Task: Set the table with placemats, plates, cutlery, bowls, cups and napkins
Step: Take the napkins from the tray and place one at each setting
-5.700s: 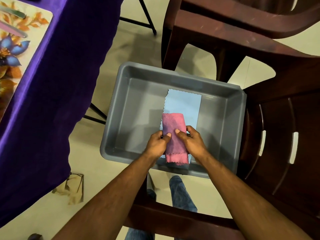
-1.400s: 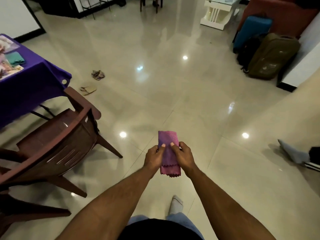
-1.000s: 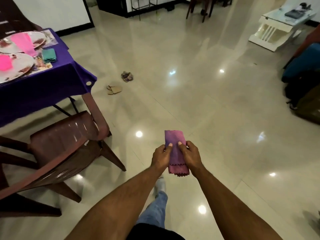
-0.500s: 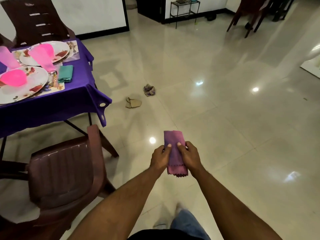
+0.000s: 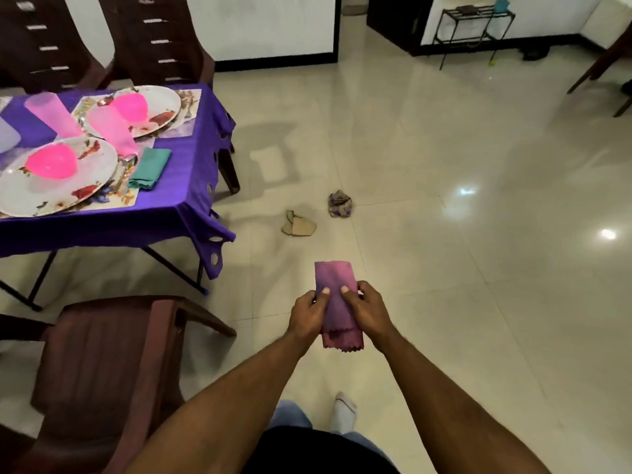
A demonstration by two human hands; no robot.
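Observation:
I hold a folded pink napkin (image 5: 337, 285) in front of me over the floor, my left hand (image 5: 307, 316) on its left edge and my right hand (image 5: 367, 311) on its right edge. The table with a purple cloth (image 5: 178, 186) stands at the upper left. On it lie two floral plates (image 5: 85, 179) (image 5: 164, 107) on placemats, each bearing a pink bowl (image 5: 51, 162). Pink cups (image 5: 113, 131) stand between them, and a folded teal napkin (image 5: 150, 167) lies right of the near plate.
A brown plastic chair (image 5: 102, 364) stands at lower left, close to my left arm. More dark chairs (image 5: 160, 39) sit behind the table. Two scraps (image 5: 299, 225) (image 5: 339, 203) lie on the glossy tiled floor ahead. A black wire rack (image 5: 472, 25) stands by the far wall.
I lifted the pink napkin out of the grey tub, turned and walked; the view has swung left, bringing the set table closer. Both hands keep the same hold on the napkin.

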